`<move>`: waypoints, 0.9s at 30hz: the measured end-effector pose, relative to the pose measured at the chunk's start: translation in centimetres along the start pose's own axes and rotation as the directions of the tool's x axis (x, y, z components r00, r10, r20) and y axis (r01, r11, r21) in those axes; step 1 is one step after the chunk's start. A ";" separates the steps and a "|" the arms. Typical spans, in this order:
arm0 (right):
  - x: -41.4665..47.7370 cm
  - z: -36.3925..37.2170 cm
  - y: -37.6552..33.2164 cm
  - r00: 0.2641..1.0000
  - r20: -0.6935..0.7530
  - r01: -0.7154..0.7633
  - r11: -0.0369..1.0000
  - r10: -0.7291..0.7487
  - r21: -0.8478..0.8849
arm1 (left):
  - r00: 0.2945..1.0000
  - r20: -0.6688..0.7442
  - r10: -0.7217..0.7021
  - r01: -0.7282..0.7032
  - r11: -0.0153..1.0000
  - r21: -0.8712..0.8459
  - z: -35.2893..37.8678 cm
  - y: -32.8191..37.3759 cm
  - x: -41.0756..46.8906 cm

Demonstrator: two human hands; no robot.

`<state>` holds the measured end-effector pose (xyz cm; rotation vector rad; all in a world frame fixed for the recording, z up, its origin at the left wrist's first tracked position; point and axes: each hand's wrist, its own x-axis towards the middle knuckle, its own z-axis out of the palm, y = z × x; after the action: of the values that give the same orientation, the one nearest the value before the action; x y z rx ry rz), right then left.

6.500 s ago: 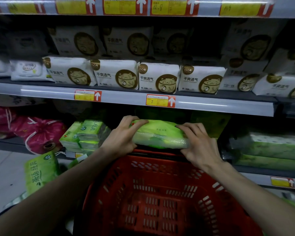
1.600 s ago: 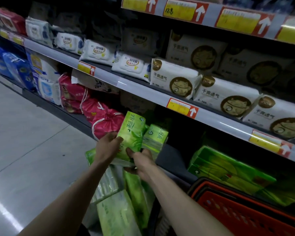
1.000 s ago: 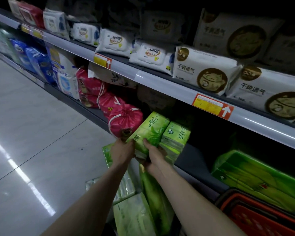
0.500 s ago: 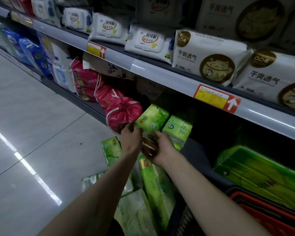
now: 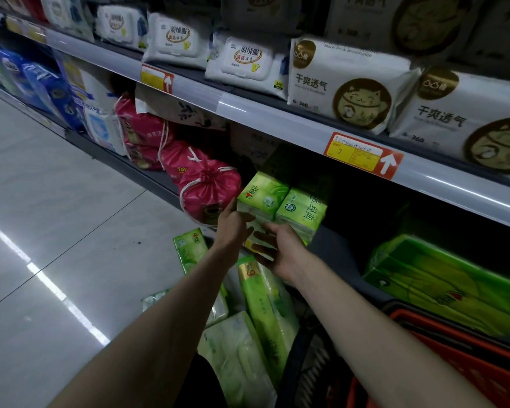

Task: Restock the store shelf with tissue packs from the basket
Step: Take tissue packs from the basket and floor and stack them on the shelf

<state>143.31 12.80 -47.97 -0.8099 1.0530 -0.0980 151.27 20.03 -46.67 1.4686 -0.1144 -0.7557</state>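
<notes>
A green tissue pack [image 5: 262, 195] sits on top of a stack on the dark bottom shelf [image 5: 333, 251], beside a second green stack [image 5: 302, 212]. My left hand [image 5: 233, 228] touches the pack's left side with straight fingers. My right hand [image 5: 277, 248] is just below the pack's front with its fingers spread and relaxed, holding nothing. The red basket [image 5: 454, 363] stands at the lower right, partly cut off by the frame. Several more green tissue packs [image 5: 265, 304] lean together on the floor under my arms.
A pink drawstring bag [image 5: 209, 187] presses close on the pack's left. Large green packs [image 5: 442, 278] fill the shelf to the right. The rail of the shelf above [image 5: 277, 119], loaded with white packs, overhangs. Grey tiled floor [image 5: 56, 231] opens to the left.
Both hands carried the green pack from near the floor pile up onto the bottom-shelf stack. The fingers have since loosened from it and the view has moved closer.
</notes>
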 end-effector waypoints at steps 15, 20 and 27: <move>-10.0 -0.6 4.4 0.975 0.146 0.215 0.870 -0.167 -0.443 | 0.980 0.168 -0.107 0.031 0.915 0.403 -6.9 1.3 -6.8; -11.5 -0.2 7.1 0.903 0.273 0.423 0.585 -0.331 -0.692 | 0.982 0.092 -0.166 0.108 0.885 0.452 -9.9 1.3 -9.4; -14.0 -0.2 11.6 0.909 0.329 0.296 -0.157 -0.257 -0.942 | 0.981 0.080 -0.179 0.079 0.734 0.675 -11.1 0.1 -9.8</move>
<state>132.45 27.08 -45.17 -2.5345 0.7128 0.4525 149.39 34.56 -44.54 2.1292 -0.4353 -0.9930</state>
